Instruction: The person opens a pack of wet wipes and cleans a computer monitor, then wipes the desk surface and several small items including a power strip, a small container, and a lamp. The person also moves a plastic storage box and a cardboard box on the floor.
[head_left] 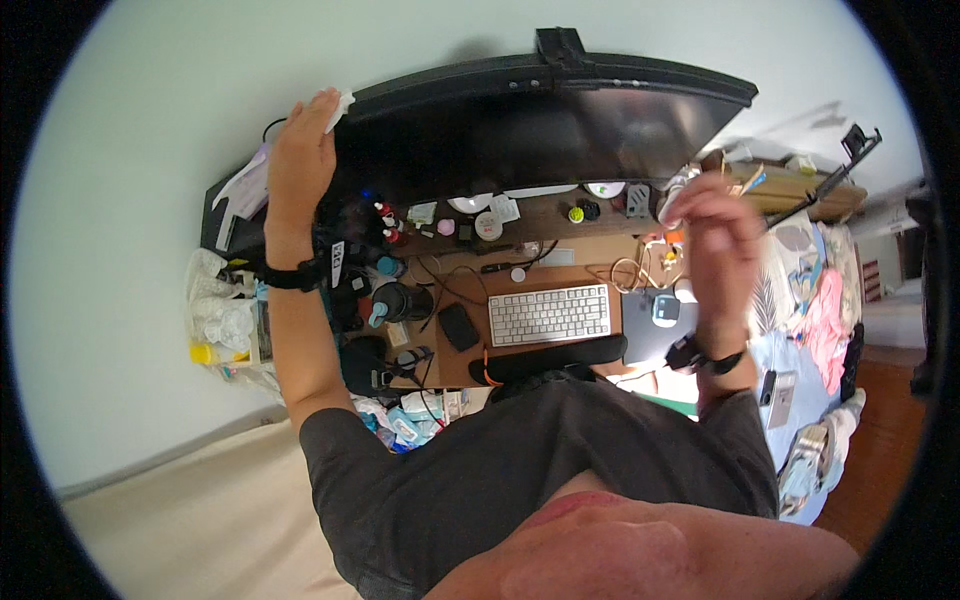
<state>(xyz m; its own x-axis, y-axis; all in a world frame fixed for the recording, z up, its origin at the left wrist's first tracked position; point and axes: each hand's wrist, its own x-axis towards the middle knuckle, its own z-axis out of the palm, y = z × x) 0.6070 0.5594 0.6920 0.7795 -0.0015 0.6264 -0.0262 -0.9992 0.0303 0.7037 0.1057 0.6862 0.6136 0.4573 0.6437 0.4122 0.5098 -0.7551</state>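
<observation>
My left hand (303, 160) is raised to the left end of a wide black monitor (530, 135). Its fingers press a white wipe (340, 110), perhaps a tissue, against the monitor's upper left corner. Past the monitor's right side, my right hand (712, 235) hangs in the air above the desk, its fingers bent and smeared by motion. Whether anything is in it cannot be made out. A black band sits on each wrist. Below the monitor lies a white keyboard (549, 315), with a black computer mouse or similar dark object (459, 327) to its left.
Small items crowd a wooden shelf (550, 213) under the monitor. A dark bottle with a light blue part (395, 303) stands left of the keyboard. A black arm stand (822, 185) juts out at the right. Clothes (826, 320) lie on a bed at the right.
</observation>
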